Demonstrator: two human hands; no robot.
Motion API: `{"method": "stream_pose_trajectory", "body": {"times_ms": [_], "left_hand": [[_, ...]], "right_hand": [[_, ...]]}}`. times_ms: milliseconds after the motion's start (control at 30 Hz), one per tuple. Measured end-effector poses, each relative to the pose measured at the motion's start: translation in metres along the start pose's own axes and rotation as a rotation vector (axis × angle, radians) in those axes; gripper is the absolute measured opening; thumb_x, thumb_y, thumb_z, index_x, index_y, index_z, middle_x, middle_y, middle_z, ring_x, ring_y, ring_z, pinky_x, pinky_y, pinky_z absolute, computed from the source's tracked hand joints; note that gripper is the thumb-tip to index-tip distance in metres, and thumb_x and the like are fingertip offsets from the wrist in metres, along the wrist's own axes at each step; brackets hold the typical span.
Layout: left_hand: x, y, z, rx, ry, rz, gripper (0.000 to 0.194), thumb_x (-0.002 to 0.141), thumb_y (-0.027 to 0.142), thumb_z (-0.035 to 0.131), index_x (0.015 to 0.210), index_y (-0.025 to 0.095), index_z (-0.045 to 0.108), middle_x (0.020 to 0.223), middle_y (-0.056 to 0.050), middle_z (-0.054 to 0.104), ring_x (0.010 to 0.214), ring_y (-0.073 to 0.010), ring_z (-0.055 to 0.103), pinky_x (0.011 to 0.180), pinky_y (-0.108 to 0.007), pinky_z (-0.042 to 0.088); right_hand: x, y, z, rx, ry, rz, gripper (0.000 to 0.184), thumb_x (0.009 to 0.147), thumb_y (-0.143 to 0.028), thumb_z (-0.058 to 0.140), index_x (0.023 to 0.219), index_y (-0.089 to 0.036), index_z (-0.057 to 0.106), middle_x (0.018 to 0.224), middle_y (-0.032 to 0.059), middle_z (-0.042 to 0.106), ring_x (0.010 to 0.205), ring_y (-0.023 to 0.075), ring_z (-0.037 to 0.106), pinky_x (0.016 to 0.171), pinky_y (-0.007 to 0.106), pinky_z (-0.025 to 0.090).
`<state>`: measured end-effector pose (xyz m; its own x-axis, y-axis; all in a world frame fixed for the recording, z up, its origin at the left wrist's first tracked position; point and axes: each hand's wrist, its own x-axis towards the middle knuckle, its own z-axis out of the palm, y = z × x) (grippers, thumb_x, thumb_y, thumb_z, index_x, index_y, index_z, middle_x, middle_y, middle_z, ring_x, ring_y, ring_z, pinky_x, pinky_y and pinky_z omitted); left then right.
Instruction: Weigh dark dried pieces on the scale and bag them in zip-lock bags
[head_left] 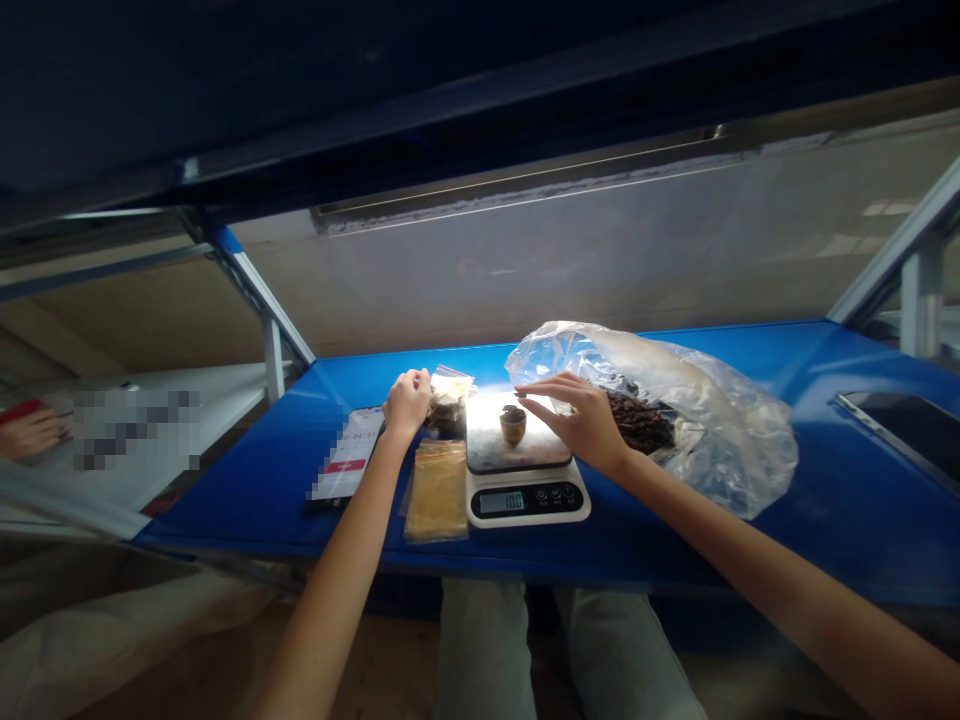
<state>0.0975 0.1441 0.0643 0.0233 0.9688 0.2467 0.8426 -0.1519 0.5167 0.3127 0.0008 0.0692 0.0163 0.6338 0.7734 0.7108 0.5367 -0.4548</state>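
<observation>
A white digital scale (531, 503) stands on the blue table, its display reading 10.0. On its metal plate sits a small cup (513, 428) with dark bits inside it. Above the plate, just right of the cup, is my right hand (585, 418); its thumb and fingertips meet around a small dark piece (520, 395). My left hand (407, 404) has curled fingers and is beside a small clear bag (448, 412) with dark contents; what it holds, if anything, is hidden. A stack of yellowish zip bags (436, 492) lies left of the scale.
A large clear plastic bag (739, 440) with dark dried strips (639, 424) lies open at the right. A phone with a lit timer screen (346, 460) is at the left, another phone (900, 432) at the far right. Another person's hand (34, 432) shows at the neighbouring table.
</observation>
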Motion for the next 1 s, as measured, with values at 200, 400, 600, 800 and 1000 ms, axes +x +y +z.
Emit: {"method": "stream_pose_trajectory", "body": {"times_ms": [200,400,600,800,1000], "left_hand": [[0.001,-0.002,0.002,0.0,0.003,0.003,0.04,0.092,0.043,0.031,0.096,0.022,0.065,0.11,-0.01,0.068,0.101,-0.027,0.061,0.079,-0.034,0.044],[0.0,0.0,0.001,-0.004,0.003,-0.005,0.04,0.092,0.043,0.032,0.096,0.022,0.065,0.111,-0.01,0.068,0.102,-0.0274,0.06,0.079,-0.034,0.043],[0.001,-0.001,0.001,0.002,0.001,0.002,0.04,0.092,0.043,0.031,0.095,0.023,0.065,0.11,-0.01,0.068,0.101,-0.0276,0.061,0.079,-0.034,0.043],[0.001,-0.001,0.001,0.01,0.014,-0.002,0.039,0.092,0.043,0.032,0.092,0.022,0.065,0.108,-0.011,0.068,0.102,-0.0281,0.061,0.079,-0.035,0.044],[0.001,-0.001,0.0,0.016,0.019,-0.003,0.039,0.092,0.041,0.032,0.094,0.022,0.066,0.11,-0.011,0.068,0.102,-0.0272,0.06,0.08,-0.034,0.044]], "right_hand": [[0.0,0.001,-0.001,-0.059,-0.108,0.063,0.021,0.087,-0.028,0.062,0.106,-0.029,0.071,0.099,0.0007,0.075,0.092,0.0205,0.067,0.088,0.039,0.048],[0.0,0.001,-0.001,-0.054,-0.126,0.038,0.02,0.086,-0.025,0.063,0.104,-0.027,0.072,0.096,0.0013,0.076,0.09,0.0205,0.067,0.087,0.038,0.047],[0.002,-0.002,-0.002,-0.045,-0.106,0.025,0.016,0.085,-0.026,0.063,0.099,-0.025,0.072,0.098,0.0013,0.076,0.09,0.0201,0.067,0.087,0.037,0.047],[0.005,-0.006,-0.009,-0.088,-0.026,0.098,0.019,0.084,-0.027,0.063,0.102,-0.025,0.068,0.091,0.0006,0.076,0.087,0.0204,0.069,0.087,0.038,0.048],[0.009,0.013,-0.025,-0.157,0.077,0.204,0.027,0.078,-0.024,0.06,0.105,-0.021,0.067,0.088,0.0044,0.073,0.08,0.0202,0.069,0.08,0.037,0.053]]}}
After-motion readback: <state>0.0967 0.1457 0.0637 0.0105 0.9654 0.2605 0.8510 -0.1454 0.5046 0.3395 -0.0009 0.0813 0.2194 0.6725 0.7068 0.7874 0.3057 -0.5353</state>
